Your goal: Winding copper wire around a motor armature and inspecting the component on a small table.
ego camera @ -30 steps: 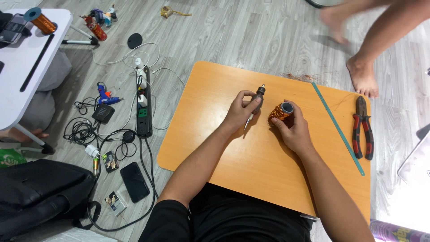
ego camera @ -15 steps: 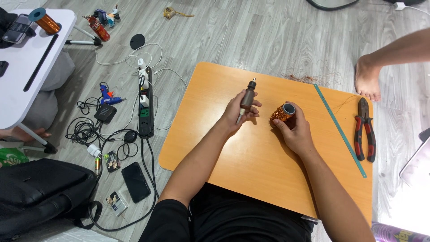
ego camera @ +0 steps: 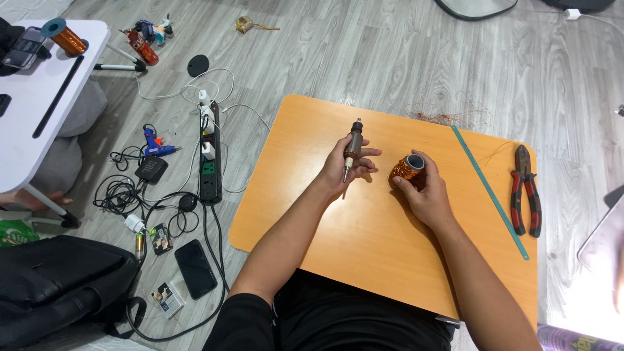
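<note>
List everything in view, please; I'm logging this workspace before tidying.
board: 1, orange, on floor
copper wire spool: 1, copper, under right hand
screwdriver-like tool: 1, dark, in left hand's grip
pliers: 1, red-black, board's right edge
ruler: 1, teal, beside pliers
power strip: 1, black, floor left
phone: 1, black, floor
backpack: 1, black, lower left
left hand: 1
right hand: 1

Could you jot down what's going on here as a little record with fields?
Setting: person seated on a grey wood floor at a low orange table
Left hand: holds a slim dark pen-shaped tool
Right hand: grips a copper wire spool
On table: red-handled pliers, green ruler, loose wire strands
Floor, left: power strip, phone, black bag
</note>
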